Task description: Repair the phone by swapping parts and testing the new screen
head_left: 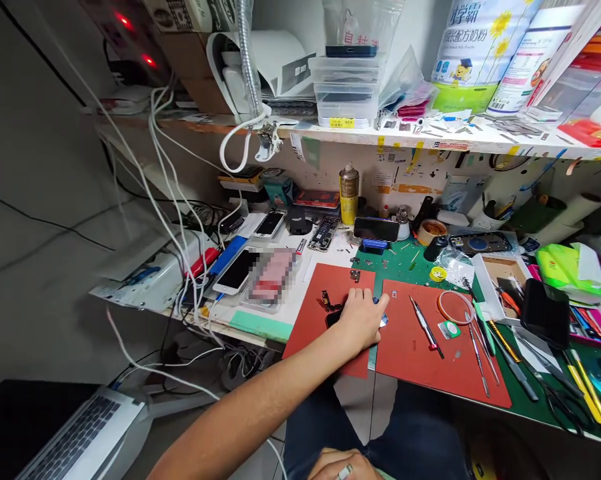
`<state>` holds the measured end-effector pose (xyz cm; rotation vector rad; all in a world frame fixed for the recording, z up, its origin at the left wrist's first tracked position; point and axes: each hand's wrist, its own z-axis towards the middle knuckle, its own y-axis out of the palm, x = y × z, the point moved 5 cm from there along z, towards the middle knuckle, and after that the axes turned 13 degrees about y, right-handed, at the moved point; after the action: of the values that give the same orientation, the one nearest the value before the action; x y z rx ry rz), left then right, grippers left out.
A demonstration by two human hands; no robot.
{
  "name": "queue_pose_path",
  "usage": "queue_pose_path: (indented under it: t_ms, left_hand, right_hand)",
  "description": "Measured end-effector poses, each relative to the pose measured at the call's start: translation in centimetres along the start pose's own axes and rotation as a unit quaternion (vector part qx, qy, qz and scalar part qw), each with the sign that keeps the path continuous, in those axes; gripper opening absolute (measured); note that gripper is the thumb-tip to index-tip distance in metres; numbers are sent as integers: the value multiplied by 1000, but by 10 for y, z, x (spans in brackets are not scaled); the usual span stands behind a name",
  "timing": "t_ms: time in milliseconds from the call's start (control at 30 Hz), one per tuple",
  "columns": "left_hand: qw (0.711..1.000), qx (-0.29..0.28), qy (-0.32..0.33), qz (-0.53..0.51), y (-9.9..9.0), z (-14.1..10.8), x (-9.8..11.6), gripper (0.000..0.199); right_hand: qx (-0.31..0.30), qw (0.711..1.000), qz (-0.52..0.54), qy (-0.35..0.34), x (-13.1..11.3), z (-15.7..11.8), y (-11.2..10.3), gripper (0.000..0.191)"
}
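My left hand point(363, 320) reaches over the red mat point(305, 340) with fingers curled down. Part of a dark piece point(333, 319) shows at its left, and a shiny bluish bit point(383, 321) shows by the thumb side. The palm hides what lies between them, so I cannot tell what the fingers hold. A small dark flex cable part point(325, 300) lies just left of the hand, and a small metal part point(355, 275) lies above it. Down at my lap, my right hand point(337, 462) is closed around a small white stick-like thing point(345, 473), partly cut off by the frame.
On the second red mat point(400, 360) lie a screwdriver point(427, 325) and tweezers point(477, 357). Scissors point(565, 400) lie at the right. Phones point(235, 270) and a spray can point(349, 193) stand behind. White cables point(175, 193) hang at left, above a laptop point(80, 433).
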<state>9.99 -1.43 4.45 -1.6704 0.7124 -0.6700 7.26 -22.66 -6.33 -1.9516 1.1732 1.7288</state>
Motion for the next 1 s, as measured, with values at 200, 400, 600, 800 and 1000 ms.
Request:
queue_pose_path:
  t_ms: [200,400,600,800,1000]
  left_hand:
    - [996,-8,-88,-27,-5,-8,-6,70]
    - [967,-29,-243,-72,-11,-15,-36,77]
    - [923,-62,-360,-120,-7,-15,-71,80]
    - [895,-73,-413,-149,4,-13,-83,74]
    - [882,-85,-431,-172,9,-12,-87,72]
  right_hand:
    - [15,999,-21,-21,-11,-12,-7,54]
    - [39,998,50,8,-10,-20,-8,60]
    - [57,997,48,11,-20,-31,-11,56]
    - [65,989,130,14,-21,-27,-12,54]
    - [112,975,189,24,-27,-28,-24,52]
